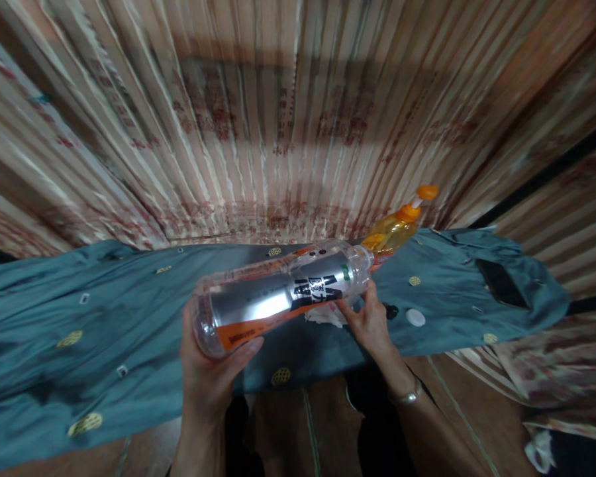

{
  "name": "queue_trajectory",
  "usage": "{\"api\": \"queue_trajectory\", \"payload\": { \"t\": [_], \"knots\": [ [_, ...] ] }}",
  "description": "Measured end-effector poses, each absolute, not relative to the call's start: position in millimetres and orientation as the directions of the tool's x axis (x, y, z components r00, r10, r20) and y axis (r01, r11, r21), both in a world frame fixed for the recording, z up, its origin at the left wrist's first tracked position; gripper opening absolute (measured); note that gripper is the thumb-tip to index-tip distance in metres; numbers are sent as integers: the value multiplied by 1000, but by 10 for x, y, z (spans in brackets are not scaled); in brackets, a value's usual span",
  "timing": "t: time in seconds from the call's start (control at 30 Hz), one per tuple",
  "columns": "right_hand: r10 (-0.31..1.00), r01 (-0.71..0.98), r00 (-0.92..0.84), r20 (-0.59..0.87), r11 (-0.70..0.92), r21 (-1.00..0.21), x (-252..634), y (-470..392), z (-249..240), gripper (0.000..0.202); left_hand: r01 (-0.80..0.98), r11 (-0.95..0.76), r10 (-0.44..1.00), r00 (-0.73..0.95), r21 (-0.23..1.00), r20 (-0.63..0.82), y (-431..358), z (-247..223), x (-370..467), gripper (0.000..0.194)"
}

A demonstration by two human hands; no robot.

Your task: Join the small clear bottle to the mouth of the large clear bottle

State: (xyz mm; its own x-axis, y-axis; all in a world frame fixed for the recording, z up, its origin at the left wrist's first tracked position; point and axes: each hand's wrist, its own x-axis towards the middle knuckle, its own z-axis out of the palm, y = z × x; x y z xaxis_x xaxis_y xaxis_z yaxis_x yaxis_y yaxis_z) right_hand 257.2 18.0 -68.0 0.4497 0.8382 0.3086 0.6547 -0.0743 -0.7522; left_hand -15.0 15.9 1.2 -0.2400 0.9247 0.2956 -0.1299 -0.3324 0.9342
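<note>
A clear plastic bottle (273, 291) with a silver and orange label lies almost level, raised above the cloth, its neck pointing right and slightly up. My left hand (211, 371) grips its base end, the thumb along the near side. Near the neck end, my right hand (372, 324) holds the bottle from below, with some fingers hidden behind it. No cap shows on the neck. Just beyond it stands a yellow pump bottle (390, 232) with an orange pump head, partly covered by the clear bottle.
Under the hands, a green patterned cloth (139, 311) covers a long surface. White crumpled tissue (326, 316) lies below the bottle. Right of my right hand are a white round cap (416, 317) and a small black object (392, 311). A dark phone (501, 283) lies far right. Curtains (278, 132) hang behind.
</note>
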Motion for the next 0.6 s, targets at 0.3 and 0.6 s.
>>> {"api": "queue_trajectory", "payload": {
  "t": [0.3, 0.6],
  "knots": [
    [850, 638, 452, 271, -97, -764, 2575, 176, -661, 73, -244, -296, 939, -250, 924, 235, 150, 65, -114, 92],
    [849, 638, 448, 280, -84, -765, 2598, 180, -690, 74, -202, -292, 932, -278, 935, 231, 145, 41, -124, 88]
  ]
}}
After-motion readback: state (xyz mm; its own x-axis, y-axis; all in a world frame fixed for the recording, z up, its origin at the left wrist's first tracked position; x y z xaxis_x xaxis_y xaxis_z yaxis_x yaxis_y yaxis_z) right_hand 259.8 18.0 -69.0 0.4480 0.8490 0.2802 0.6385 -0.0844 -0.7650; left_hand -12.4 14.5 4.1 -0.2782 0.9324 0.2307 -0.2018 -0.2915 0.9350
